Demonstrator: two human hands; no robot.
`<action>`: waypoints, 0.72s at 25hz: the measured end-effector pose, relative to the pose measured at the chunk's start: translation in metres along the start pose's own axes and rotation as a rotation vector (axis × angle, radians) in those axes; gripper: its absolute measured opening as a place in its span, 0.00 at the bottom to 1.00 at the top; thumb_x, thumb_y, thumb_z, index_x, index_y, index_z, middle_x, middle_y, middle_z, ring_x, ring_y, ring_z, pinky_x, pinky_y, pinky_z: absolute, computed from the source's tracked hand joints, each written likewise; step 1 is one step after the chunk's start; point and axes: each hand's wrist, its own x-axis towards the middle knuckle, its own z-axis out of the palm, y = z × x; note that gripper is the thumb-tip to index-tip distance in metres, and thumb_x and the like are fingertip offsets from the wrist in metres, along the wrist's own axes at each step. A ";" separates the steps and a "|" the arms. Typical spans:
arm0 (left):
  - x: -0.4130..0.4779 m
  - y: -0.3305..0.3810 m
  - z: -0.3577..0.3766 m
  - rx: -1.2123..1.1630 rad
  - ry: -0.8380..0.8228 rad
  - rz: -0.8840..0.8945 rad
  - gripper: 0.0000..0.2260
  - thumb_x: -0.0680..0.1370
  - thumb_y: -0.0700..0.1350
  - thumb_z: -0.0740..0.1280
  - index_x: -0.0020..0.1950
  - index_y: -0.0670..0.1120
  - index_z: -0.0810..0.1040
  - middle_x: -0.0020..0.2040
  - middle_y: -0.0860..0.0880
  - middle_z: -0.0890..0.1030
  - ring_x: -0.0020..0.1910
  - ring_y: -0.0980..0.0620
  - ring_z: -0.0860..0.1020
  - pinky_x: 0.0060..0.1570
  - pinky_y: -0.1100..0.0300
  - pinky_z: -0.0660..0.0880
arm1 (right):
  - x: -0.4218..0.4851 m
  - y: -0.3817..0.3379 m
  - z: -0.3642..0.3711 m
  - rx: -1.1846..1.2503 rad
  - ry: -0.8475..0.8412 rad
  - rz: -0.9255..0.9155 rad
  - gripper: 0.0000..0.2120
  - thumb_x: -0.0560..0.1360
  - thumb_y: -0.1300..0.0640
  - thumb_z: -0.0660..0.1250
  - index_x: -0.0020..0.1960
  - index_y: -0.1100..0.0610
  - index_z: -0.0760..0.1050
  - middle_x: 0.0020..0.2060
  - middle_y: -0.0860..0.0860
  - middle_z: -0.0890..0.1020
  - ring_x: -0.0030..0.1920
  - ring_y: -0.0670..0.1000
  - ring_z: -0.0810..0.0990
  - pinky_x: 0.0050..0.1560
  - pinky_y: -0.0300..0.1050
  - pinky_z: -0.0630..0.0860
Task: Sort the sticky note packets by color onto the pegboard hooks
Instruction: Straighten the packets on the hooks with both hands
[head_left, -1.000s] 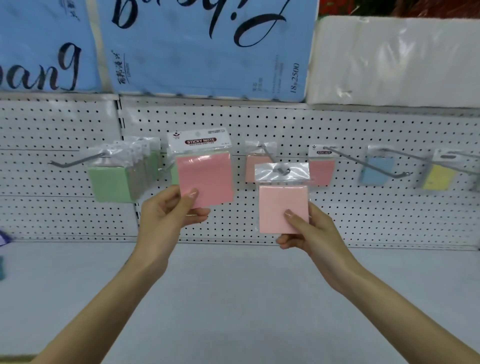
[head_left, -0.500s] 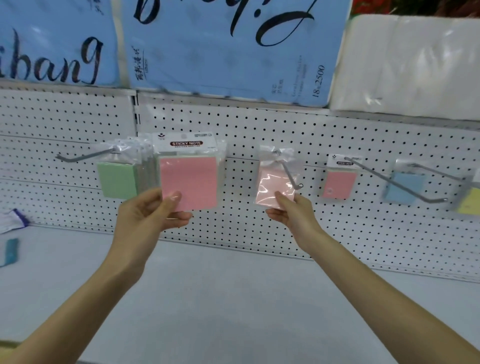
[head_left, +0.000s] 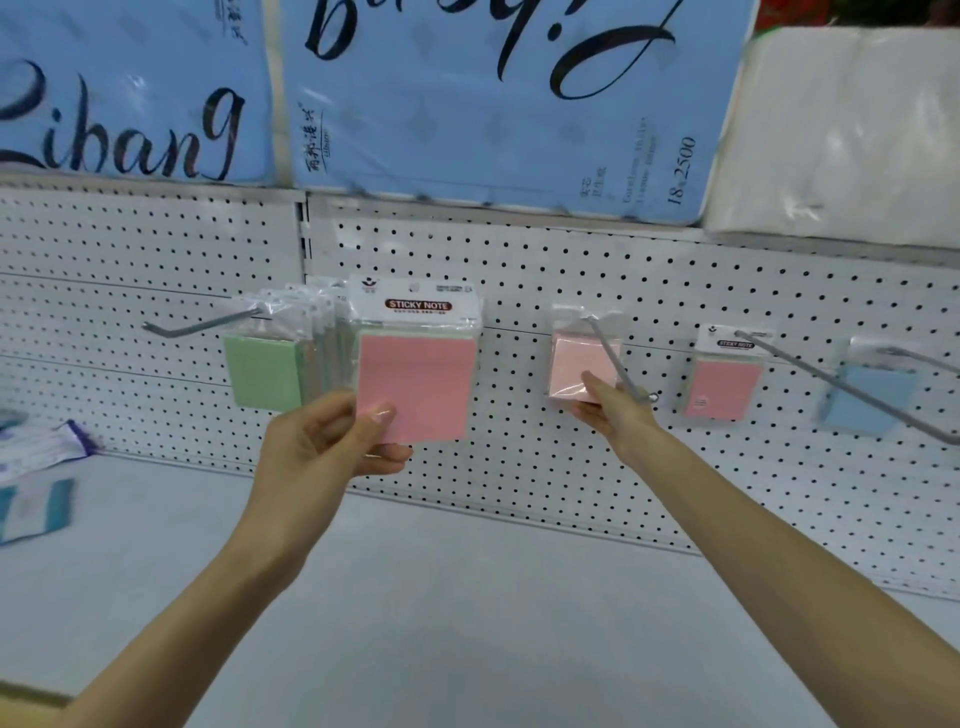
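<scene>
1. Head view: the right hand (head_left: 610, 413) pinches the bottom edge of a pale pink packet (head_left: 576, 366), its grip closed on the lower corner. The packet's clear top flap sits at the root of the middle hook (head_left: 615, 364), close to the pegboard (head_left: 519, 270).
2. The hook's wire crosses in front of the packet, so it looks threaded on. The hang hole itself is too blurred to confirm.
3. The left hand (head_left: 322, 441) grips a darker pink packet (head_left: 415, 384) by its lower left corner, thumb on the front. It is held up in front of the green packets (head_left: 260, 371) on the left hook (head_left: 197, 325).
4. To finish well, slide the pale packet fully back along the wire. Let go only once it hangs free and square.
5. Release gently: a tug downward could tear the thin flap or pull it off over the upturned tip.
6. The darker packet looks to match the hung pink packet (head_left: 719, 384), just left of the blue packet (head_left: 867, 400). Compare shades before choosing its hook.
</scene>
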 end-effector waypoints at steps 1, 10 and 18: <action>0.000 0.000 0.000 0.003 -0.006 -0.003 0.05 0.76 0.38 0.65 0.43 0.42 0.81 0.33 0.49 0.83 0.33 0.50 0.82 0.35 0.63 0.79 | 0.006 0.002 0.000 -0.015 0.006 0.006 0.07 0.75 0.61 0.68 0.42 0.61 0.71 0.40 0.57 0.79 0.37 0.55 0.80 0.47 0.48 0.80; -0.009 -0.008 -0.003 -0.024 -0.043 -0.069 0.05 0.76 0.38 0.65 0.45 0.43 0.82 0.33 0.47 0.83 0.33 0.49 0.82 0.35 0.64 0.79 | 0.022 0.021 -0.002 -0.060 0.045 0.063 0.16 0.73 0.55 0.71 0.53 0.66 0.73 0.37 0.58 0.80 0.36 0.53 0.80 0.37 0.42 0.78; -0.029 -0.028 0.024 -0.051 -0.166 -0.155 0.06 0.77 0.39 0.65 0.45 0.43 0.82 0.34 0.45 0.82 0.34 0.50 0.82 0.36 0.64 0.78 | -0.101 0.030 -0.028 -0.083 -0.202 0.171 0.13 0.76 0.52 0.67 0.53 0.62 0.76 0.40 0.57 0.82 0.38 0.53 0.81 0.44 0.43 0.78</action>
